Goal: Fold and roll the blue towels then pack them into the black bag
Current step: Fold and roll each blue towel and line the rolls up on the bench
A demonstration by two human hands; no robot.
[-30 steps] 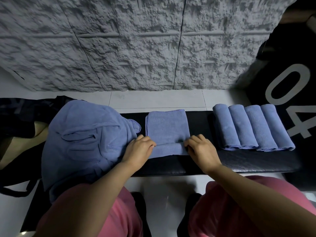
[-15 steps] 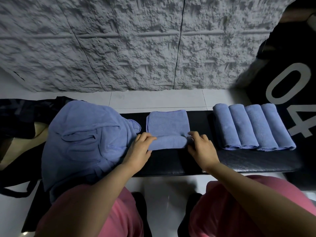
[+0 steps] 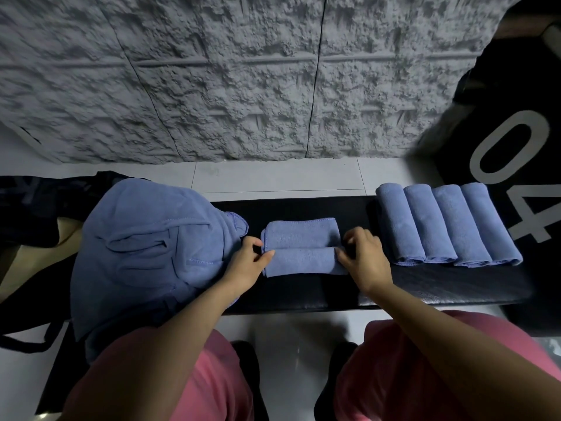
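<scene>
My left hand (image 3: 247,264) pinches left end of half-rolled towel (image 3: 303,249); my right hand (image 3: 365,259) grips right end. Towel lies mid-bench, roll on near side, flat tail toward wall. To do well: push both ends evenly away from me, tight, or roll goes cone-shaped. Black padded bench (image 3: 303,294) looks smooth. Loose pile (image 3: 142,238) just left, four finished rolls (image 3: 446,223) right, black bag (image 3: 27,208) far left. Rough grey wall (image 3: 243,86), pale tiled floor (image 3: 273,177) behind.

Blue towels (image 3: 446,223) on black bench (image 3: 306,206)

bare counter (image 3: 303,294) is left nearside; the sides are blocked by the towel heap (image 3: 142,247) and four rolled towels (image 3: 446,223).
</scene>
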